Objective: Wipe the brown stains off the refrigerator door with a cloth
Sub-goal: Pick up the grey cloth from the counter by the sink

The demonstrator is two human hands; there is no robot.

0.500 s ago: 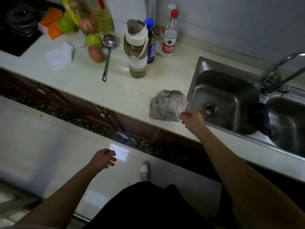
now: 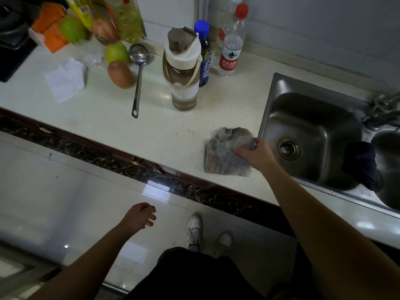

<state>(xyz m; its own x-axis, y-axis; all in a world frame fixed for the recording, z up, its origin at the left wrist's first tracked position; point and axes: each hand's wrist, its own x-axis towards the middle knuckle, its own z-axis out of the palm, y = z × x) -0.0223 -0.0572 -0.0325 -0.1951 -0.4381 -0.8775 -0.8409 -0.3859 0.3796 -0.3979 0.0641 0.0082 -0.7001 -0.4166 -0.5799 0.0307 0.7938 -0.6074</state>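
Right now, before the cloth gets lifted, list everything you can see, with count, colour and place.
cloth: 1, grey, counter beside sink
sink: 2 basins, steel, right
dark rag: 1, navy, over basin divider
faucet: 1, steel, far right
large bottle: 1, brown and white, counter centre
blue-capped bottle: 1, dark, behind it
water bottle: 1, clear, red cap, by wall
skimmer: 1, steel, counter
fruit: about 4, green and reddish, left
tissue: 1, white, left
oil bottle: 1, yellow, back
stove: 1, black, far left
shoes: 2, white, floor
right hand: fingers on cloth
left hand: empty, above floor
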